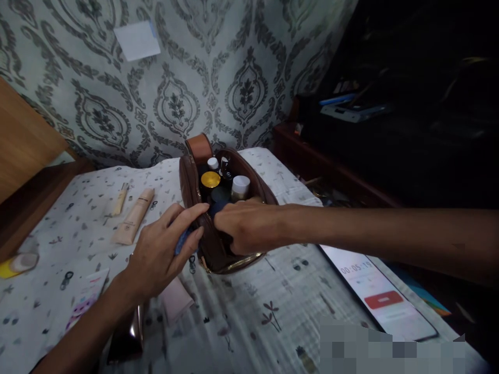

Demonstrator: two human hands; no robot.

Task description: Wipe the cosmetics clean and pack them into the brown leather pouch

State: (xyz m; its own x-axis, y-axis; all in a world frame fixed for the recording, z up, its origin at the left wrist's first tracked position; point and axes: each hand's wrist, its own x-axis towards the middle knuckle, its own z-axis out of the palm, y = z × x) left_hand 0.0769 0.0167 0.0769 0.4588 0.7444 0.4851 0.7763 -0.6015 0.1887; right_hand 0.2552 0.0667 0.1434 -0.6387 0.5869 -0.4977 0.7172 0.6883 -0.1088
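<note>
A brown zippered bag (190, 182) stands open on the patterned white cloth. Inside it are a gold-lidded jar (210, 179), a white-capped bottle (240, 187) and a small white cap (212, 163). My right hand (253, 227) reaches into the bag's near part with curled fingers; what they hold, if anything, is hidden. At the bag's left side, my left hand (166, 249) has its fingertips at the rim. A blue crumpled item (183, 241) shows between its thumb and fingers.
Left of the bag lie a beige tube (133, 217) and a smaller tube (120, 199). Nearer are a dark shiny item (128, 337), a pink item (176, 298) and a printed tube (88, 296). A phone (374, 291) showing a timer lies at the right.
</note>
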